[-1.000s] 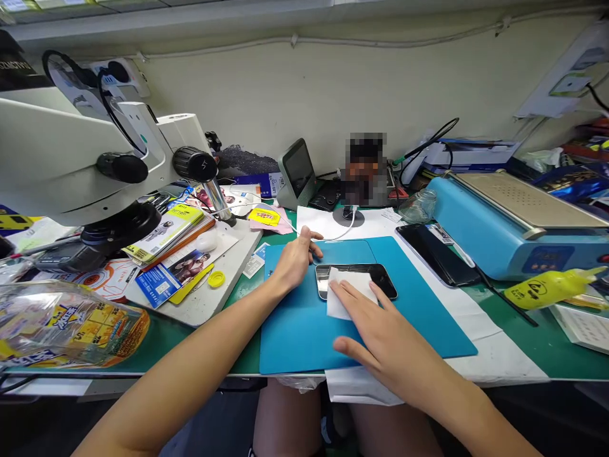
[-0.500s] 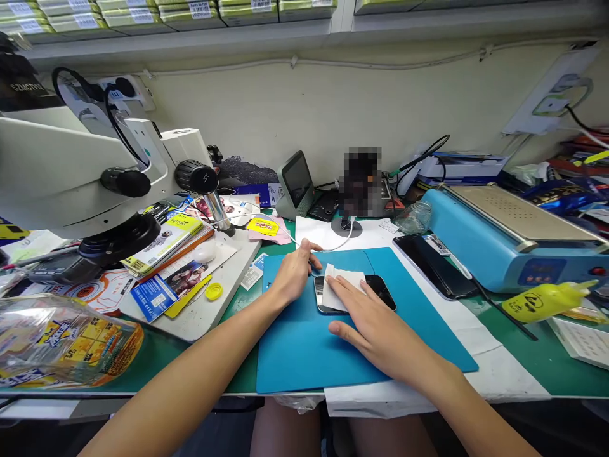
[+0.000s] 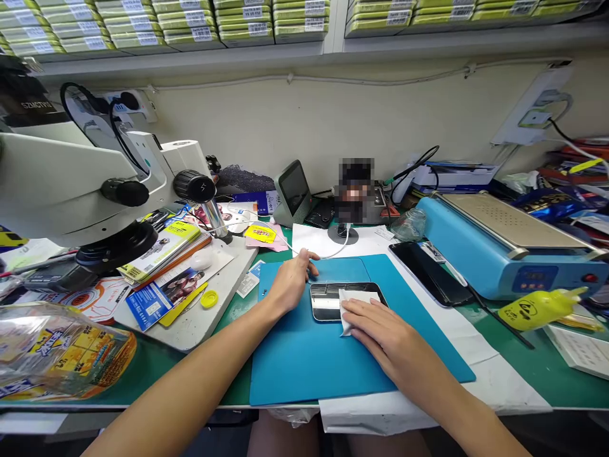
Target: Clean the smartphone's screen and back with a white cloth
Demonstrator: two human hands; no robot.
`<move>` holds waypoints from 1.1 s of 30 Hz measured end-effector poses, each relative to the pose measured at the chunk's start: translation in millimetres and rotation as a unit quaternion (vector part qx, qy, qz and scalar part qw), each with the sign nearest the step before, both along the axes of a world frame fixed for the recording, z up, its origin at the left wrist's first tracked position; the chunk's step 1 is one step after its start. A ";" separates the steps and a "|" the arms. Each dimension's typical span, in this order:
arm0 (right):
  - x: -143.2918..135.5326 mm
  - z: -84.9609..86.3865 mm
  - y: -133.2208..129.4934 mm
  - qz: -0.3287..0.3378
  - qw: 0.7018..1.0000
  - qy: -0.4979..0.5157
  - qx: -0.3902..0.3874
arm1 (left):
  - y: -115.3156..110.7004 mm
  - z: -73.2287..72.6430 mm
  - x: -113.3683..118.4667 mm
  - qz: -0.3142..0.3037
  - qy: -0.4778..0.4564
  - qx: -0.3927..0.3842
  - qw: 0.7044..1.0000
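Observation:
My right hand point(image 3: 380, 324) presses a folded white wipe point(image 3: 356, 296) against a smartphone point(image 3: 326, 310), its fingers lying over the cloth. The phone lies face up on a blue mat point(image 3: 304, 362), its left part uncovered and reflecting light. Beyond the phone's upper left corner, my left hand point(image 3: 291, 279) rests on the mat with fingers curled in; whatever they hold, if anything, is hidden. Close to those fingertips lies a clear rectangular sheet point(image 3: 340, 270) at the back of the mat.
A microscope point(image 3: 57, 184) overhangs the left side, above booklets point(image 3: 162, 254) and a plastic jar point(image 3: 61, 349). On the right are a dark phone point(image 3: 431, 273), a blue heating plate machine point(image 3: 499, 247) and a yellow bottle point(image 3: 537, 309). A white cable point(image 3: 333, 255) runs behind the mat.
My right hand and the wipe have slid right across the phone, uncovering more of its left part. My left hand stays in about the same place. The camera has tilted up slightly.

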State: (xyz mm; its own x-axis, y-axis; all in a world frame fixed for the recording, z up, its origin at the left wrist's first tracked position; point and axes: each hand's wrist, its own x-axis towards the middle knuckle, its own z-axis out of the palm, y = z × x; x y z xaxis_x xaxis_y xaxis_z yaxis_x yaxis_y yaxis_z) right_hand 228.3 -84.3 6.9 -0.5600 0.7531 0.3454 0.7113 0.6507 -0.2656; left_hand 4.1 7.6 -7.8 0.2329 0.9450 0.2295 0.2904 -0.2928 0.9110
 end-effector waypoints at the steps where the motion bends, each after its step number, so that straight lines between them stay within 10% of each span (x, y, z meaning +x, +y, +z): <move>1: 0.4 -0.1 0.4 0.000 1.000 0.013 0.007 | -0.2 0.0 0.3 -0.001 0.003 0.003 1.000; 9: -2.7 7.3 -3.7 -0.009 0.988 0.141 -0.058 | -5.7 5.2 0.6 -0.038 0.028 0.047 0.998; 17: -16.0 27.4 6.2 -0.142 0.897 0.378 -0.178 | -20.3 21.5 1.5 -0.232 0.089 0.200 0.948; 24: -17.4 18.2 11.5 -0.170 0.847 0.445 -0.236 | -20.2 15.5 8.4 -0.222 0.135 0.259 0.930; 33: -5.5 17.9 3.7 -0.205 0.881 0.364 -0.222 | -17.6 12.2 9.3 -0.155 0.156 0.205 0.954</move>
State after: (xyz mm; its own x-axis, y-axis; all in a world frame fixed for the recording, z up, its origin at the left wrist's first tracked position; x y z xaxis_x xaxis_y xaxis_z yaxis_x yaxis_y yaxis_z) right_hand 222.7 -80.6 24.7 0.0389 0.9919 0.1206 0.3973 0.0954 -0.9127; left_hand 13.4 -10.1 4.4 0.6048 0.6645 0.4390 0.3698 -0.7225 0.5841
